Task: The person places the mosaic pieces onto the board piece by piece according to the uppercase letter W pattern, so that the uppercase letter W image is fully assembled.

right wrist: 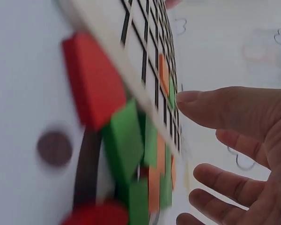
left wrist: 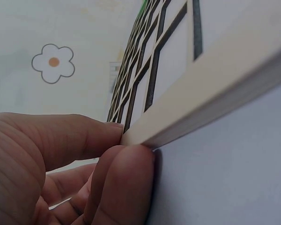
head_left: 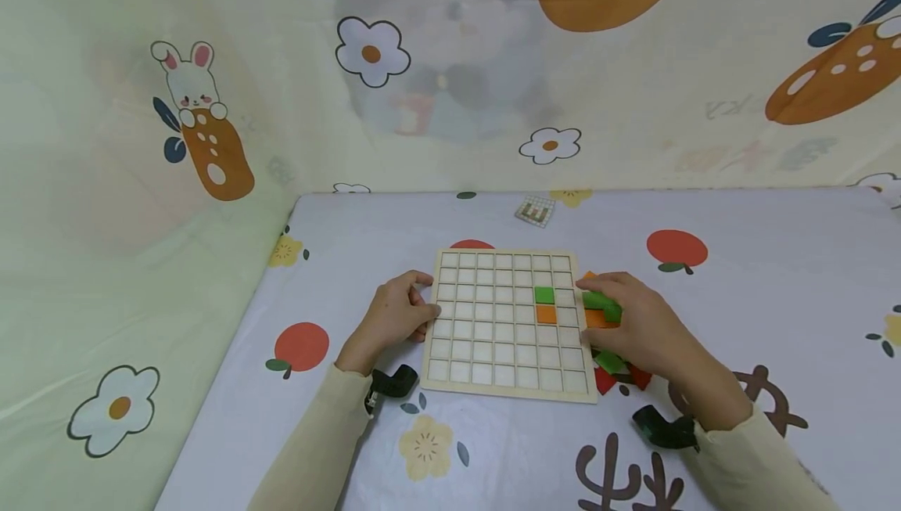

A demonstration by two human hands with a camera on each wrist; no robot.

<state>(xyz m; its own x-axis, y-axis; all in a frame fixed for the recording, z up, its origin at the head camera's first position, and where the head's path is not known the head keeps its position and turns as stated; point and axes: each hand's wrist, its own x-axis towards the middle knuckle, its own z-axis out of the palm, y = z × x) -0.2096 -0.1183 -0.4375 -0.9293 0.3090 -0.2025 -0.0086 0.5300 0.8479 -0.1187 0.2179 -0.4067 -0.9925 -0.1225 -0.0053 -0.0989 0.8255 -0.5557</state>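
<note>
Wooden grid board (head_left: 482, 311) flat on table (head_left: 338, 433); green tile (head_left: 544, 295) and orange tile (head_left: 546, 314) in adjoining cells. Left hand (head_left: 393, 314) pinches its left edge. Right hand (head_left: 646, 323), fingers loosely spread, at right edge by loose tiles (head_left: 611, 362).

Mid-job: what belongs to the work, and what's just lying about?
Likely in the work:
gridded board
green tile and orange tile in its cells
loose tiles beside it

Apparently lying about:
patterned card beyond the board, possibly a guide
</note>
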